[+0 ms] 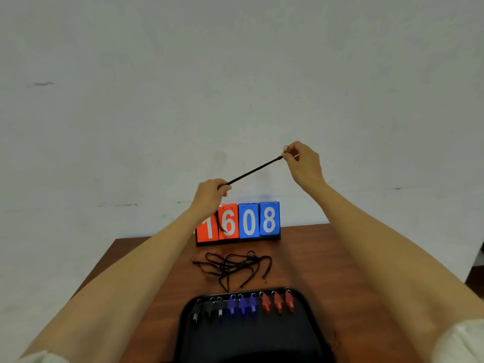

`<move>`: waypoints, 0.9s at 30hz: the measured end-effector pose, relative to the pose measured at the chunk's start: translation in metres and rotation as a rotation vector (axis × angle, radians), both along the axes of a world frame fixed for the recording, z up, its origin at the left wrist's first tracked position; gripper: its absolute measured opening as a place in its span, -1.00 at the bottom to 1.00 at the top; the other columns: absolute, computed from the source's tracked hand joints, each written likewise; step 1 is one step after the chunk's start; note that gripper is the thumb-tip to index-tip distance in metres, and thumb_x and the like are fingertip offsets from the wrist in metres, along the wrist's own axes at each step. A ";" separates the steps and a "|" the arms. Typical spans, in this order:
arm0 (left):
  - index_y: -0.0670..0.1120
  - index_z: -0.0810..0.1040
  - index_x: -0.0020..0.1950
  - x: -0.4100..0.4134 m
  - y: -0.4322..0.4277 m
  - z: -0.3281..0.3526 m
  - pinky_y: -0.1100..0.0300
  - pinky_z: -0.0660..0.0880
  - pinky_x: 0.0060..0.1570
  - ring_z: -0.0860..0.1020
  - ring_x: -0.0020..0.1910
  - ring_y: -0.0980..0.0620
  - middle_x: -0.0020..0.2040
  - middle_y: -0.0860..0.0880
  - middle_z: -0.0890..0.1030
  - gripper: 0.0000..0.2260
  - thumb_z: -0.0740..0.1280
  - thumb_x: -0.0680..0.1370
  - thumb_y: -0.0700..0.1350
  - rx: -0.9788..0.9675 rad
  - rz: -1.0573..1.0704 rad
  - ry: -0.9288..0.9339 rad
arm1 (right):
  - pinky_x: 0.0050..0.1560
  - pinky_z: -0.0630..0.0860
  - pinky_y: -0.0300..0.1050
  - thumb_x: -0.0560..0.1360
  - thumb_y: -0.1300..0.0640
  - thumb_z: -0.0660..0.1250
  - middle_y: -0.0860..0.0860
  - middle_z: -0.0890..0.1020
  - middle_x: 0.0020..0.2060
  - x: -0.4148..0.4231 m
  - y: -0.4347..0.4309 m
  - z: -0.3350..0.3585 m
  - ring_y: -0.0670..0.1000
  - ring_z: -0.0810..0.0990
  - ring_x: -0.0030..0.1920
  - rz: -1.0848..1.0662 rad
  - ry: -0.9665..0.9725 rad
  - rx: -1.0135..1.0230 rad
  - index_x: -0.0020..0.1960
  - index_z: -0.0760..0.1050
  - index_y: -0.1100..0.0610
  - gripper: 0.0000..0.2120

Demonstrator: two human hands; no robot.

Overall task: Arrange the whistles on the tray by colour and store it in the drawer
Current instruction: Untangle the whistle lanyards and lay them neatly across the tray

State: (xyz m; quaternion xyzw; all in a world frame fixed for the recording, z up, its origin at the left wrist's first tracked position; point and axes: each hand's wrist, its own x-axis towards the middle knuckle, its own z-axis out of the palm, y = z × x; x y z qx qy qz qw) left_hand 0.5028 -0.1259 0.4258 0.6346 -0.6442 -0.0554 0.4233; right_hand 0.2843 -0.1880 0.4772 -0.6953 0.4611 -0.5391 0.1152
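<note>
**Black lanyard pulled taut above a tray of sorted whistles**

While both arms reach up over a brown table (327,258), the left hand (210,193) and the right hand (303,161) each pinch one end of a black lanyard (254,170), stretching it straight; a small metal ring (286,148) sticks out by the right fingertips. Below the hands, a black tray (262,341) lies at the table's near edge. Along the tray's far side sit three black whistles (208,309), three blue whistles (242,305) and three red whistles (278,302), grouped left to right. Beyond the tray lies a tangle of black cords (233,267), and beyond that stands a scoreboard (239,224) reading 16 and 08.
</note>
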 end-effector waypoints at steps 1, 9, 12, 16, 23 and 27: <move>-0.24 0.58 0.13 0.005 0.007 -0.002 0.18 0.40 -0.11 0.55 -0.13 -0.09 -0.03 -0.18 0.64 -0.75 0.19 0.62 -0.14 -0.002 0.027 -0.025 | -0.12 0.44 -0.10 0.56 0.12 0.24 -0.01 0.58 -0.09 -0.003 0.004 -0.004 0.01 0.52 -0.12 -0.019 0.027 -0.001 0.00 0.52 0.14 -0.88; -0.21 0.58 0.16 0.042 0.069 -0.055 0.11 0.42 -0.05 0.55 0.05 -0.16 0.07 -0.19 0.61 -0.73 0.13 0.64 -0.14 0.138 0.156 -0.283 | -0.06 0.45 0.02 0.59 0.16 0.16 0.10 0.60 -0.01 -0.027 0.044 -0.069 0.12 0.53 -0.09 -0.149 0.225 0.127 0.03 0.48 0.22 -0.83; -0.18 0.55 0.22 0.052 0.091 -0.086 0.02 0.46 0.01 0.54 0.10 -0.20 0.13 -0.20 0.58 -0.72 0.11 0.64 -0.17 0.198 0.213 -0.335 | -0.07 0.45 0.02 0.59 0.16 0.16 0.15 0.60 -0.02 -0.041 0.059 -0.104 0.15 0.53 -0.10 -0.158 0.299 0.193 0.03 0.48 0.22 -0.83; -0.13 0.53 0.27 0.059 0.117 -0.124 -0.04 0.49 0.11 0.53 0.18 -0.20 0.22 -0.18 0.57 -0.72 0.13 0.63 -0.16 0.299 0.243 -0.354 | 0.00 0.52 0.07 0.56 0.14 0.19 0.13 0.61 0.00 -0.061 0.081 -0.151 0.18 0.57 0.00 -0.162 0.418 0.295 0.02 0.52 0.18 -0.83; -0.14 0.45 0.11 0.050 0.155 -0.184 0.02 0.49 -0.09 0.56 -0.04 -0.17 0.04 -0.17 0.61 -0.80 0.19 0.62 -0.03 0.467 0.257 -0.327 | 0.05 0.52 0.05 0.54 0.16 0.19 0.10 0.62 0.02 -0.082 0.117 -0.217 0.16 0.58 0.03 -0.184 0.535 0.480 0.01 0.53 0.15 -0.84; -0.12 0.55 0.08 0.047 0.169 -0.210 0.04 0.50 -0.09 0.58 -0.01 -0.18 0.04 -0.16 0.64 -0.79 0.21 0.61 -0.04 0.531 0.234 -0.370 | 0.02 0.54 0.03 0.52 0.17 0.20 0.10 0.64 -0.03 -0.089 0.133 -0.241 0.16 0.59 -0.02 -0.193 0.570 0.580 -0.06 0.54 0.14 -0.86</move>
